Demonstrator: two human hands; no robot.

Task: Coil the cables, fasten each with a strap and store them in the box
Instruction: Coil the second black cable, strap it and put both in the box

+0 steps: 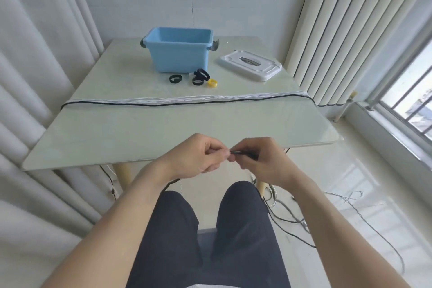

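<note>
While the pale glass-topped table point(163, 124) fills most of the view, an open light-blue plastic box point(178, 50) stands at its far side, with a white plastic lid point(250, 65) lying to its right; across the middle a white cable point(187, 98) and a thin black cable point(163, 105) stretch side by side — both drooping over the edges; rolled black straps point(197, 76) and one yellow strap point(212, 83) sit just before the box; at the near edge, left hand point(198, 156) and right hand point(261, 159) meet, fingers curled, pinching a black cable end point(238, 152) between them.
</note>
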